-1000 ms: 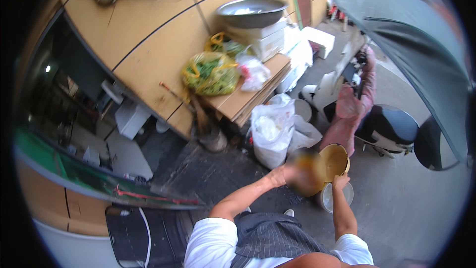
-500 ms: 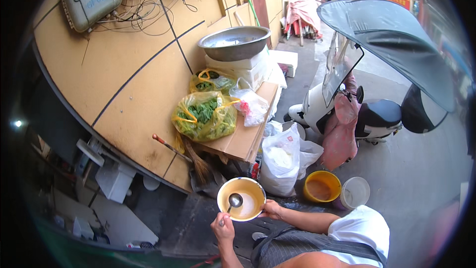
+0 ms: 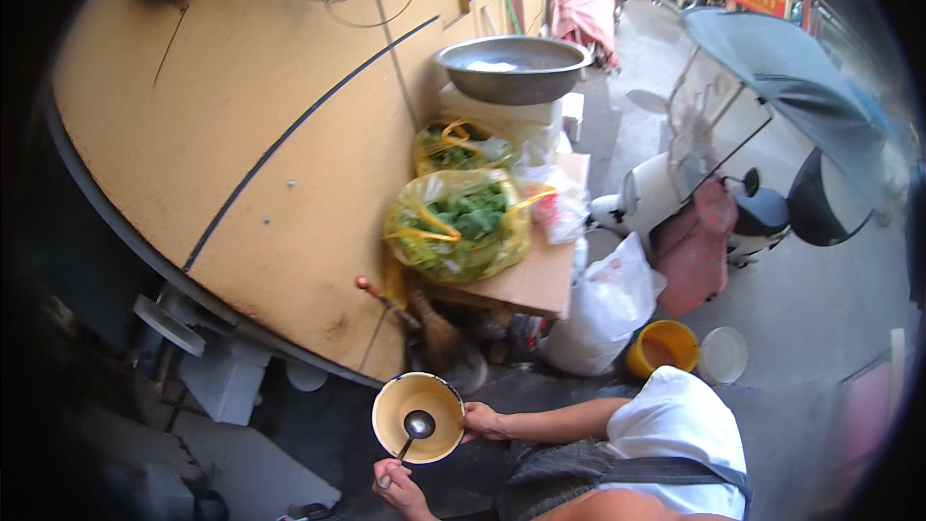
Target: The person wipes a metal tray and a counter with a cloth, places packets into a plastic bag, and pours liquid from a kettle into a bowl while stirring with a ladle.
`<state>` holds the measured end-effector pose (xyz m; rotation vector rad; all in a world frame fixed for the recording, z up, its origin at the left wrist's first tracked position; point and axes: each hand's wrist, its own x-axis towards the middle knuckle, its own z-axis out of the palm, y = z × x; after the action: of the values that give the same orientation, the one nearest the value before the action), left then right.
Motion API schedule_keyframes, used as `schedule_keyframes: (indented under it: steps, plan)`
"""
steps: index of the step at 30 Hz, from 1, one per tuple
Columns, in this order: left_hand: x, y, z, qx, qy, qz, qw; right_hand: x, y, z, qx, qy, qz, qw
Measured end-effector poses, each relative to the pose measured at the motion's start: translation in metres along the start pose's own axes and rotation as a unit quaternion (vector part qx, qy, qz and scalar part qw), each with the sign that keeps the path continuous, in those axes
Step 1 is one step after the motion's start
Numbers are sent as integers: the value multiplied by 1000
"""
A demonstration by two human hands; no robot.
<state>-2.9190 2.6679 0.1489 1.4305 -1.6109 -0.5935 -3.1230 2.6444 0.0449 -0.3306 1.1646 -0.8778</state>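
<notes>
My right hand [image 3: 482,422] is closed on the right rim of a cream enamel basin [image 3: 392,407] with a dark chipped edge. Inside the basin rests the round head of a metal ladle [image 3: 420,424]. The ladle's handle slants out over the near rim into my left hand [image 3: 397,488], whose fingers are wrapped round it. Both hands hold the basin and ladle over dark ground beside the wall. Whether anything lies in the bottom of the basin is hard to tell.
Ahead, a cardboard-topped stand [image 3: 547,282] bears yellow bags of leafy greens [image 3: 473,217]. Behind them a wide steel bowl [image 3: 516,87] sits on white boxes. A broom [image 3: 439,328], white sack [image 3: 603,318], yellow bucket [image 3: 666,347] and canopied scooter [image 3: 656,193] stand around. The tan wall [image 3: 280,222] bounds the left.
The view has swung, so wall, stand and scooter shift in the picture. The basin now appears lower and further left, with the ladle still in it. Both grips stay the same.
</notes>
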Motion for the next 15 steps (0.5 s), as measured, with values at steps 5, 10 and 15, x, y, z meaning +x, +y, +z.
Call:
schedule_keyframes:
  steps: [5, 10, 15]
  plan:
    - [33, -101, -92, -14, 164, -131, 978, 82, -15, 156, -100, -116, 14, 988]
    - [64, -134, -161, -86, 311, -210, 923, 132, -40, 279, -131, -161, 6, 978]
    - [114, -168, -226, -129, 421, -112, 891, 191, -44, 369, -121, -194, 33, 973]
